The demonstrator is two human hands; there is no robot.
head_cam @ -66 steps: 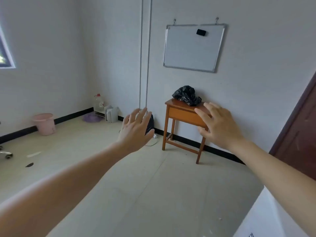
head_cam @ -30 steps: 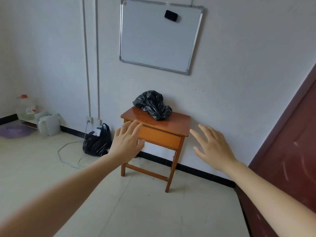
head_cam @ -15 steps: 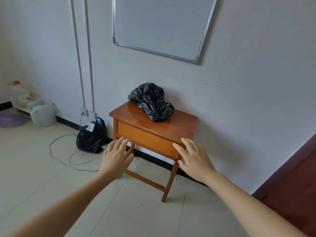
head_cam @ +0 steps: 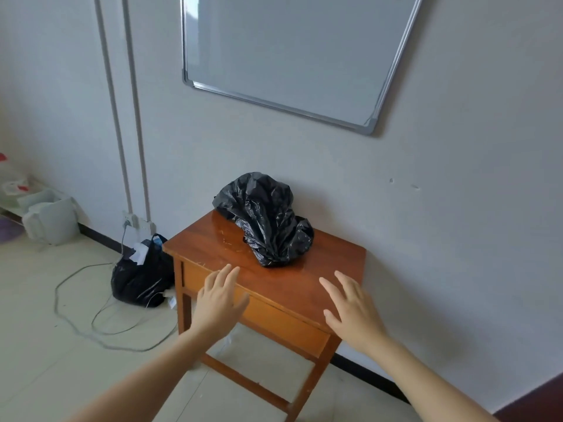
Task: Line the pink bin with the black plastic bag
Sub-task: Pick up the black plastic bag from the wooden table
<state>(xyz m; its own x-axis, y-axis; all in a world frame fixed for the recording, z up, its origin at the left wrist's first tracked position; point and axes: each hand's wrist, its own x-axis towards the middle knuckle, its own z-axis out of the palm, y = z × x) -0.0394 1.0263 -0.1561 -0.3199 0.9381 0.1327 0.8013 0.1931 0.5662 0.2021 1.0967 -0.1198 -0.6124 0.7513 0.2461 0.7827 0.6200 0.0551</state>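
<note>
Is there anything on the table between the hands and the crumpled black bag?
No, in the head view only bare wooden tabletop lies between the left hand, the right hand and the black bag.

Whiteboard [head_cam: 292, 53]: we read no writing.
Other surfaces: we find no legible text, label or number.

Small wooden table [head_cam: 213, 254] against wall, glossy top. Crumpled black plastic bag [head_cam: 266, 219] sits on top toward back. Tiled floor [head_cam: 36, 345] carries table legs, filled black bag [head_cam: 143, 278] beside left leg, loose grey cable [head_cam: 76, 318].
</note>
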